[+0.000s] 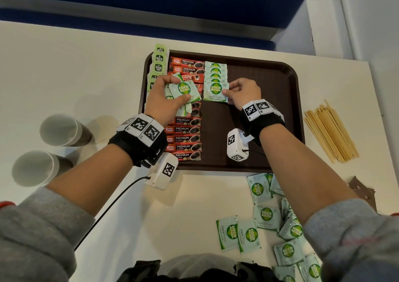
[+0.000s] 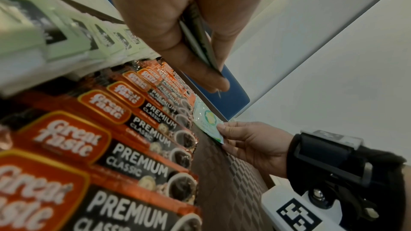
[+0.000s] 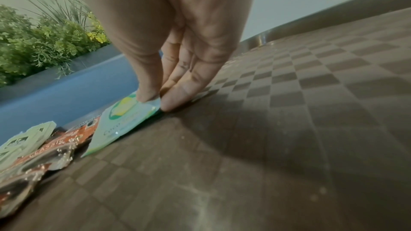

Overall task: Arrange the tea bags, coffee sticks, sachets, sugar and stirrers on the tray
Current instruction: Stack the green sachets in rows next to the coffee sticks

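Observation:
A dark brown tray (image 1: 269, 83) carries a row of green tea bags (image 1: 158, 66) along its left rim, a column of red coffee sticks (image 1: 185, 137) and a column of green coco sugar sachets (image 1: 215, 72). My left hand (image 1: 166, 100) grips a fanned stack of sugar sachets (image 1: 184, 90) above the coffee sticks (image 2: 142, 166). My right hand (image 1: 239, 91) pinches the right edge of one sugar sachet (image 1: 215, 91) lying at the near end of the sugar column; thumb and finger (image 3: 175, 101) press that sachet (image 3: 124, 120) on the tray floor (image 3: 289, 129).
Loose sugar sachets (image 1: 269, 219) lie on the white table in front of the tray at the right. Wooden stirrers (image 1: 330, 130) are piled right of the tray. Two paper cups (image 1: 58, 130) lie on their sides at the left. Brown packets (image 1: 362, 191) sit at the far right.

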